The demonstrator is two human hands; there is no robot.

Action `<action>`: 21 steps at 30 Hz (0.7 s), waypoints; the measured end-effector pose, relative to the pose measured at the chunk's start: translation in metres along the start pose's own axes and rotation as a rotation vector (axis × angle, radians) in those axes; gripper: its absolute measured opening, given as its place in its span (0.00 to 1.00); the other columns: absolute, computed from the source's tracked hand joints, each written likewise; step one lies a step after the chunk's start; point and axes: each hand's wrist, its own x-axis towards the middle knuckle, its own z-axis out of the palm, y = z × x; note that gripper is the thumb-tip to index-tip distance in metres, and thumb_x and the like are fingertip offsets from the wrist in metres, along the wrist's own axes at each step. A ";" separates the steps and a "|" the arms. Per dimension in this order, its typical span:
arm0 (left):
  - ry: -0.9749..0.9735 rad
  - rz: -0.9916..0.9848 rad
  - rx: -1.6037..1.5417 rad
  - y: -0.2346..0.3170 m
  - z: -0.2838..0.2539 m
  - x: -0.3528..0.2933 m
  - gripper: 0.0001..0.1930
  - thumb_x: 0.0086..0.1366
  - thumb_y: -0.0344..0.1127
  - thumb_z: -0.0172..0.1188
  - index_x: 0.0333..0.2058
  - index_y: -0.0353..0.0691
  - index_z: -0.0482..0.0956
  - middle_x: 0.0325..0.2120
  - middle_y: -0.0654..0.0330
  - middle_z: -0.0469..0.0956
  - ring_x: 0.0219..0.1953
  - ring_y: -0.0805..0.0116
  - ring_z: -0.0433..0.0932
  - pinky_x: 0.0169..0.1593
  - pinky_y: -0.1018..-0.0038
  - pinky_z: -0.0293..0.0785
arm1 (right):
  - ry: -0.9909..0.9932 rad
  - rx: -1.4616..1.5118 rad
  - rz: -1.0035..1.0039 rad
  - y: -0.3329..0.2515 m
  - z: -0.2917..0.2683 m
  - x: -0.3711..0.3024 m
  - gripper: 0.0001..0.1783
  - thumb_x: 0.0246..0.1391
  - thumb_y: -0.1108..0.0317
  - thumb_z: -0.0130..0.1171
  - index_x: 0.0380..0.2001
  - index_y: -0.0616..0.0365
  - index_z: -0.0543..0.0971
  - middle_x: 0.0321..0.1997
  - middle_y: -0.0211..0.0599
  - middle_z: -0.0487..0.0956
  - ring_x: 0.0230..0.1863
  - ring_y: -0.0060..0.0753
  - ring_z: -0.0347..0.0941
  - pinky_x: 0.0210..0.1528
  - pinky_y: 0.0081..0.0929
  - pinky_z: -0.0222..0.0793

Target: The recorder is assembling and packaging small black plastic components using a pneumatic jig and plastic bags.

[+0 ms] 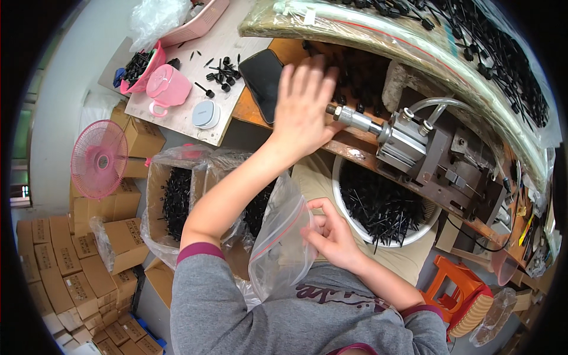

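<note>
Left hand (305,109), fingers spread, lies nearer the black parts (358,77) just rightward; right hand (336,238) pinches a bag (281,260).

Clear plastic bag (281,257), red-striped, tilted, seemingly empty, in right fingers (316,239)

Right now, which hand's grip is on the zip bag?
The right hand, lower in view, pinching the clear zip bag by its edge; the left hand is open by the black phone.

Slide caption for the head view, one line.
Right hand holds a clear zip bag; left hand spread between a black smartphone and metal machine.
</note>
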 end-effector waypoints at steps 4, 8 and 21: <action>-0.049 -0.279 0.059 -0.019 -0.005 -0.041 0.27 0.65 0.55 0.55 0.60 0.52 0.68 0.63 0.36 0.56 0.65 0.37 0.53 0.64 0.39 0.45 | -0.051 -0.028 0.000 0.003 0.004 0.002 0.19 0.57 0.78 0.52 0.50 0.56 0.62 0.26 0.29 0.77 0.25 0.13 0.70 0.21 0.17 0.65; -0.106 -0.221 -0.097 -0.032 -0.009 -0.044 0.20 0.68 0.47 0.52 0.58 0.53 0.71 0.65 0.44 0.57 0.67 0.35 0.52 0.65 0.41 0.48 | -0.071 -0.055 -0.012 0.001 0.013 0.002 0.19 0.58 0.78 0.52 0.50 0.56 0.62 0.26 0.28 0.77 0.23 0.13 0.69 0.19 0.17 0.64; -0.421 0.049 -0.456 -0.098 -0.044 -0.031 0.16 0.64 0.28 0.55 0.51 0.47 0.75 0.62 0.62 0.68 0.68 0.53 0.57 0.69 0.53 0.49 | -0.091 -0.081 -0.015 0.003 0.016 0.002 0.18 0.58 0.78 0.51 0.50 0.55 0.61 0.25 0.28 0.76 0.22 0.15 0.70 0.19 0.19 0.69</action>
